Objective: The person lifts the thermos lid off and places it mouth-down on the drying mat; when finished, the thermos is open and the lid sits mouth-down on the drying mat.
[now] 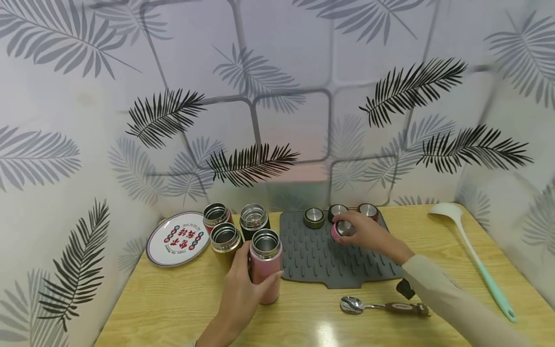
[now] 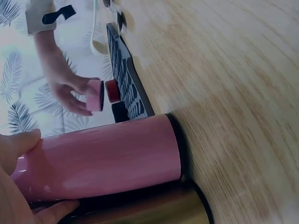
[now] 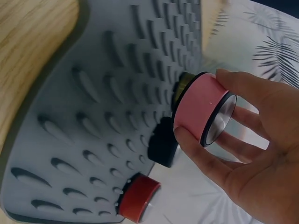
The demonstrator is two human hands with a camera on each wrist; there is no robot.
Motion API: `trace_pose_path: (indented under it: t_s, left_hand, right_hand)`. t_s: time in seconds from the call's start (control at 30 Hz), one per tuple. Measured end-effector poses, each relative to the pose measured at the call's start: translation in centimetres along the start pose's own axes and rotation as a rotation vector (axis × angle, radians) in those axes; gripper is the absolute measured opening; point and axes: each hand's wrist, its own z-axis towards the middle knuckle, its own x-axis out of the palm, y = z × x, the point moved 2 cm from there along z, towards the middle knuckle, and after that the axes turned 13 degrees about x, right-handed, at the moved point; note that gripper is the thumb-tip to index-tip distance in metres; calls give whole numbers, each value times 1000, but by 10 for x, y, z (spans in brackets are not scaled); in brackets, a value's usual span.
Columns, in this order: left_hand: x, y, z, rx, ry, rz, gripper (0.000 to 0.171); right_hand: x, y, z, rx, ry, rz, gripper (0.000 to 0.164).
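Note:
My left hand (image 1: 243, 289) grips a pink thermos (image 1: 270, 270), which stands upright and uncapped on the table. In the right wrist view, my right hand (image 3: 261, 135) pinches a pink lid (image 3: 198, 105) with a silver top. That lid is held just over a grey drying mat (image 1: 303, 260). Close by on the mat sit a green lid (image 1: 314, 218), a black lid (image 1: 337, 210) and a red lid (image 1: 368, 211). Beside the pink thermos are three more uncapped ones: gold (image 1: 225, 241), black (image 1: 254, 219) and red (image 1: 217, 216).
A white plate (image 1: 162, 246) with printed lettering leans at the left behind the thermoses. In front of the mat lies a spoon (image 1: 353, 305) with a brown handle. Along the right side rests a white ladle (image 1: 466, 236) with a mint handle. A patterned wall backs the table.

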Motion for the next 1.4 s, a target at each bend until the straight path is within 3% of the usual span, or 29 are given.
trace_pose_path:
  t_s: [0.3, 0.67, 0.9, 1.03, 1.2, 1.4]
  left_hand:
    - [2, 3, 2, 0, -40, 16, 90]
    - [3, -6, 5, -25, -26, 194, 86]
    - [8, -2, 2, -35, -81, 180, 81]
    - [10, -2, 1, -41, -95, 172, 91]
    - [12, -1, -2, 32, -155, 219, 106]
    - [12, -4, -2, 110, -209, 307, 108]
  right_hand:
    - [26, 3, 10, 23, 32, -89, 48]
    - [40, -1, 16, 46, -7, -162, 47]
    - [45, 1, 17, 33, -48, -196, 44]
    - [47, 2, 16, 48, -53, -185, 46]
    - [49, 4, 17, 31, -60, -183, 48]
    - [49, 3, 17, 27, -59, -190, 50]
